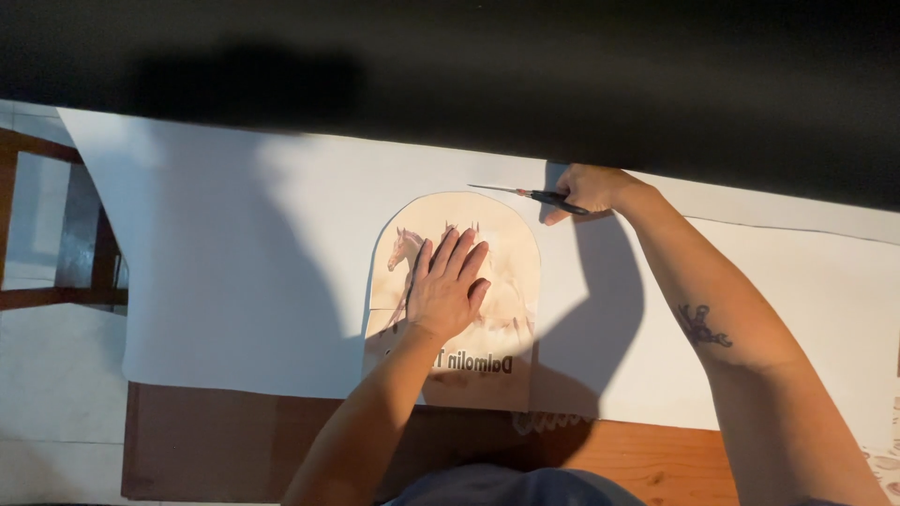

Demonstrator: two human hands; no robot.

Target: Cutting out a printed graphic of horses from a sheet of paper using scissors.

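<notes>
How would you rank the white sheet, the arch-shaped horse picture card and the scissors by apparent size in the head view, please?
1. White sheet, spreading across most of the table.
2. Arch-shaped horse picture card, lying on the sheet under the left hand.
3. Scissors, held in the right hand, plainly the smallest.

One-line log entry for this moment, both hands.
left hand: flat on arched horse-print card | right hand: holds scissors at card's top edge | under: white paper sheet
</notes>
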